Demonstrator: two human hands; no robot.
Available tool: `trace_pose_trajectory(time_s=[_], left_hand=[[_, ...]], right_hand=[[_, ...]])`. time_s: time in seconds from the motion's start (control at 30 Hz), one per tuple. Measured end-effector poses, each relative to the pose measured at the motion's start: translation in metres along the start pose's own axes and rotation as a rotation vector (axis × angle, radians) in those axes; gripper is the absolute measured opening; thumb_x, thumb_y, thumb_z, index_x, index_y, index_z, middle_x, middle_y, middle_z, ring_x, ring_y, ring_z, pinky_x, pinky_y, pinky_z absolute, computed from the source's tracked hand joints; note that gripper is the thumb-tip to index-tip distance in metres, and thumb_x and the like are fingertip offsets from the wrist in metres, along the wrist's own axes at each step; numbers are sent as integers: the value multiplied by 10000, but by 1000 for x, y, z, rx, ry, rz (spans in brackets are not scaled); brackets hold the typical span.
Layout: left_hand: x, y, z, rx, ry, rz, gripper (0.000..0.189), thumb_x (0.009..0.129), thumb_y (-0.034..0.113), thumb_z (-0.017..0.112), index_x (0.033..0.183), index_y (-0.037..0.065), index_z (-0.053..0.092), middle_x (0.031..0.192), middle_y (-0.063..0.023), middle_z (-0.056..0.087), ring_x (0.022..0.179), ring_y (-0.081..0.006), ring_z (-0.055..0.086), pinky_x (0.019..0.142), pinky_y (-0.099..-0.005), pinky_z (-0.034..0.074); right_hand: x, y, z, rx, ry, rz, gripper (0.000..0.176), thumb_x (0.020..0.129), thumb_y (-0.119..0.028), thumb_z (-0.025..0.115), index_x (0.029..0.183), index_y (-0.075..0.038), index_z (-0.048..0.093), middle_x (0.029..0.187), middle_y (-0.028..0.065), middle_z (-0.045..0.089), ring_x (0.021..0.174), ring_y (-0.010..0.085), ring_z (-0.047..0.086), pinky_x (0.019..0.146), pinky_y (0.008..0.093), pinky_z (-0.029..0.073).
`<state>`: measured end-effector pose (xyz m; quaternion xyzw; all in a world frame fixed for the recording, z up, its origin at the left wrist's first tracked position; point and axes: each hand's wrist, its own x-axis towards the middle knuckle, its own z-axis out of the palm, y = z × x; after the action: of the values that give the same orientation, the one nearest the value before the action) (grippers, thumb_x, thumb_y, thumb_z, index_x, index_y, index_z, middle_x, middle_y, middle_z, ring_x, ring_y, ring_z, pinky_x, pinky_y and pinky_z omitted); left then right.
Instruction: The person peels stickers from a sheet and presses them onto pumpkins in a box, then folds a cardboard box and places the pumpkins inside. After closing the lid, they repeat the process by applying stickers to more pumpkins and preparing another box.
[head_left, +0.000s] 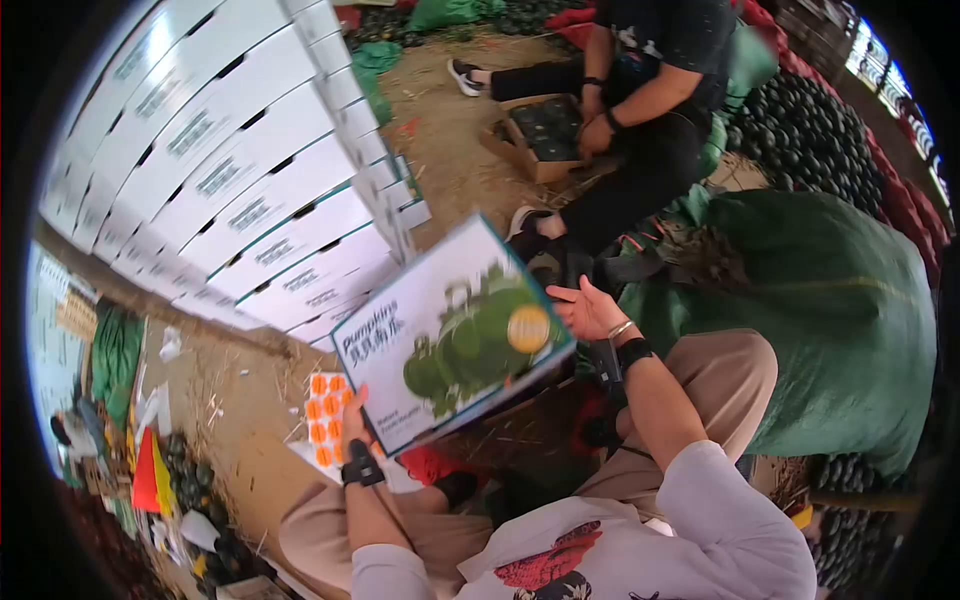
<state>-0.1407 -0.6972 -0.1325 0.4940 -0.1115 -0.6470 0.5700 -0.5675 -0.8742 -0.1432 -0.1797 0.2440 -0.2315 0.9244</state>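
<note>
A white carton printed with green pumpkins (pixel 440 340) is tilted up above my lap, its picture side facing me. My left hand (pixel 355 422) grips its lower left edge, fingers partly hidden. At the right side, my right hand (pixel 590 310) presses against the carton's edge with fingers partly spread, so the carton is held between both hands. Just beside my left hand lies a sheet of round orange stickers (pixel 325 405). Beneath the carton is something red (pixel 430 467), mostly hidden.
Tall stacks of white cartons (pixel 230 170) stand at the left. Opposite me a seated person (pixel 650 100) handles an open brown box (pixel 540 135) of dark green pumpkins. A bulging green sack (pixel 810 310) sits at my right; pumpkin heaps (pixel 800 130) lie behind it.
</note>
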Motion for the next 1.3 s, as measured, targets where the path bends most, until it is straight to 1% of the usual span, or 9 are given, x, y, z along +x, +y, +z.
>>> trace_pose_trajectory(time_s=[0.1,0.17,0.37,0.63,0.87,1.1,1.17,1.2,1.3], left_hand=[[24,-27,-35,459,54,26,409,799,182,584,1157,12,483,1047,-116,590,943,-261,570,829,-397,452],[44,-53,-53,898,-5,222,412,793,148,590,1161,-1,479,1039,-103,588,920,-219,567,805,-362,454],[78,-82,-27,640,305,211,443,797,138,589,1204,29,454,1051,-90,582,927,-189,553,806,-307,440],[84,-83,7,871,489,242,812,738,308,685,1340,-10,242,1240,-188,454,1118,-262,470,920,-338,379],[91,-79,-15,883,468,120,777,727,330,698,1316,29,290,1132,-160,543,997,-261,552,820,-352,450],[81,-76,17,1059,590,248,765,732,295,687,1329,51,276,1168,-165,522,1037,-296,530,899,-377,403],[89,-93,-2,1242,682,483,734,726,264,686,1302,20,302,1177,-172,511,1028,-314,529,907,-383,401],[82,-79,14,823,506,290,714,722,250,691,1279,-1,322,1167,-191,515,1039,-315,523,892,-387,411],[85,-94,-8,1133,635,83,853,683,472,658,1274,-34,308,1061,-270,551,998,-393,534,860,-439,419]], right_hand=[[16,20,-7,-761,327,198,490,898,-479,356,1184,-105,490,964,79,610,827,222,582,688,385,483],[41,51,-46,-704,515,-109,422,882,-398,429,1132,-81,552,916,52,620,708,150,551,597,313,448],[65,39,-79,-1661,566,-181,345,811,-325,528,1057,-102,621,1048,208,582,876,366,566,773,379,458],[90,24,-110,-1570,547,-145,485,737,-331,619,1065,24,580,1007,204,611,923,262,603,800,330,450],[102,77,-159,-458,285,-95,374,713,-98,631,1075,-5,603,963,43,634,817,137,563,765,272,433],[92,12,-112,-796,511,-31,300,786,-252,568,1001,-60,651,902,108,655,764,202,617,743,319,462],[99,0,-58,-1390,661,-7,383,822,-267,536,1097,-1,537,943,160,605,797,302,592,760,337,479],[109,29,-43,-1518,874,-114,423,841,-314,498,1127,-2,495,981,209,577,828,354,571,776,382,466],[113,70,-20,-1613,1102,-199,523,870,-394,437,1238,-30,357,1118,274,485,943,462,506,801,509,421]])
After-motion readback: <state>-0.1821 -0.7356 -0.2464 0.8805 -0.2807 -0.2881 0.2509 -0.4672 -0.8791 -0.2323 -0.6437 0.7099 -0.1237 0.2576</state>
